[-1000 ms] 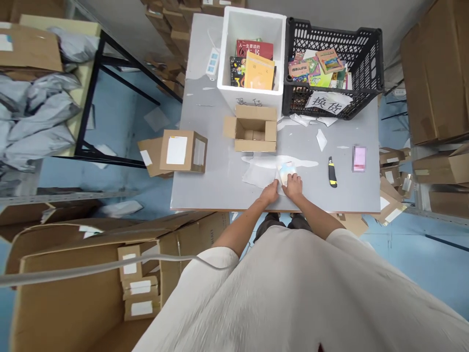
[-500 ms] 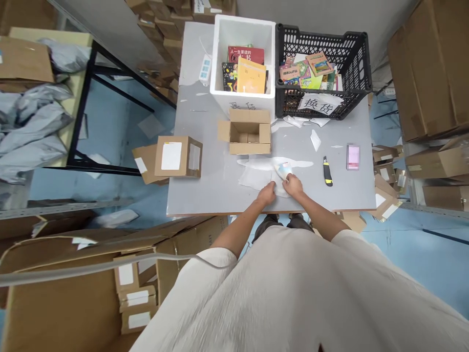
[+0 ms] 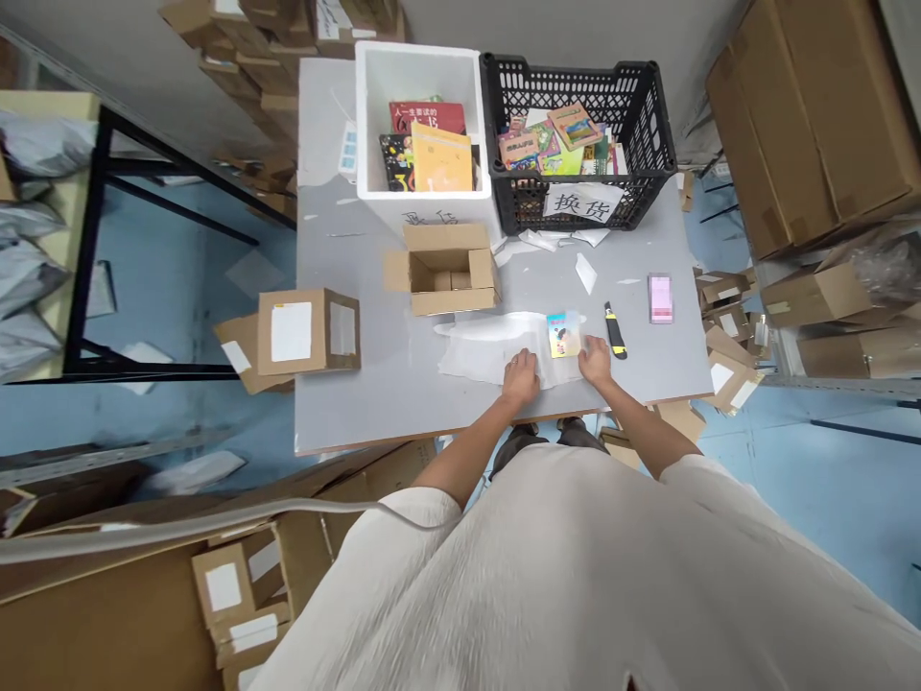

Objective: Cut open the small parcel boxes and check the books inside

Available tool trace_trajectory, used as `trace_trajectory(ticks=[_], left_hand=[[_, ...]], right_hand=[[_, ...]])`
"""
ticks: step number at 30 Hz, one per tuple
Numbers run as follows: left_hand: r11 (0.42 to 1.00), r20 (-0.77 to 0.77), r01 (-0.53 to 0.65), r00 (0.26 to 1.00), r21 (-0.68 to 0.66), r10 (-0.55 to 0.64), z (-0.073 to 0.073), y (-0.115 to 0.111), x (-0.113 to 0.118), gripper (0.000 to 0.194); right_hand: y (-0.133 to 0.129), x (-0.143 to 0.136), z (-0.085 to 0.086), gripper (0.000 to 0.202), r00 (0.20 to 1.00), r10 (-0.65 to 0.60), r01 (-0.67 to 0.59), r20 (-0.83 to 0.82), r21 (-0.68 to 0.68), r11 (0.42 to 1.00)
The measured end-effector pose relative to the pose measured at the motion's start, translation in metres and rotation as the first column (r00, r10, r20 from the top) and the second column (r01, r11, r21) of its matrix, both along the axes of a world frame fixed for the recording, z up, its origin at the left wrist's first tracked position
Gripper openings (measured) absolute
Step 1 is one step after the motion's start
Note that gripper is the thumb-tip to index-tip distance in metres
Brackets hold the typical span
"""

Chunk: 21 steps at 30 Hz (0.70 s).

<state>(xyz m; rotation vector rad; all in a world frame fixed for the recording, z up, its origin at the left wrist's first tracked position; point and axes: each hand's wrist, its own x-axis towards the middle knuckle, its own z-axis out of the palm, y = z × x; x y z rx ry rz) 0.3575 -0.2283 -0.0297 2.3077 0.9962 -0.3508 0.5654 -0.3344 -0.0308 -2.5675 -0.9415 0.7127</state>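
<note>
A small booklet (image 3: pixel 563 336) with a blue and yellow cover lies face up near the front of the table. Beneath it spreads a thin white wrapping sheet (image 3: pixel 475 357), part of which covers the booklet's right side. My left hand (image 3: pixel 521 377) rests on the sheet, left of the booklet, with its fingers laid out. At the booklet's right edge, my right hand (image 3: pixel 594 361) has its fingers closed on the sheet's edge. Just beyond that hand lies a black and yellow utility knife (image 3: pixel 615 331).
An open cardboard box (image 3: pixel 455 302) stands behind the sheet. Farther back are a white foam box (image 3: pixel 365 125) and a black crate (image 3: pixel 666 163), both holding books. A phone (image 3: pixel 660 298) lies at right. A closed carton (image 3: pixel 292 331) sits at the left edge of the table (image 3: pixel 374 403).
The booklet, tilted in my right hand before, now lies flat with its cover showing. My hands have moved apart, the right one to the booklet's right edge. The camera view has shifted.
</note>
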Motion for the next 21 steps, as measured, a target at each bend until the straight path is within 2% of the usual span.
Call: trace_trajectory(ticks=[3,7,10,11,13,16,18,21], left_hand=[[0.996,0.117,0.065,0.99,0.065,-0.072,0.005,-0.006,0.01,0.066],[0.985,0.165,0.114,0.977,0.133,-0.135,0.011,-0.009,0.024,0.069],[0.963,0.158,0.244,0.953,0.11,-0.26,0.011,-0.007,0.029,0.076],[0.959,0.14,0.267,0.95,0.092,-0.278,0.01,-0.007,0.03,0.077],[0.967,0.085,0.248,0.964,0.064,-0.253,0.007,-0.006,0.029,0.077],[0.988,0.002,0.148,0.989,0.049,-0.148,0.001,-0.004,0.025,0.069],[0.996,-0.036,0.08,0.996,0.033,-0.079,-0.003,-0.002,0.023,0.066],[1.0,-0.063,-0.025,0.998,0.006,0.025,-0.008,0.001,0.023,0.067]], right_hand=[[-0.003,-0.006,0.001,0.05,0.974,0.224,-0.226,0.043,0.038,0.974],[0.002,-0.012,0.006,0.049,0.857,0.51,-0.514,0.07,0.047,0.857],[0.002,-0.008,0.01,0.047,0.779,0.622,-0.622,0.082,-0.028,0.783],[0.0,-0.005,0.011,0.046,0.778,0.624,-0.621,0.077,-0.062,0.782],[-0.006,0.003,0.013,0.046,0.829,0.554,-0.541,0.077,-0.139,0.829],[-0.017,0.014,0.013,0.046,0.931,0.339,-0.302,0.133,-0.238,0.923],[-0.021,0.018,0.013,0.044,0.951,0.241,-0.19,0.193,-0.248,0.95],[-0.015,0.019,0.012,0.041,0.954,0.222,-0.186,0.201,-0.184,0.965]])
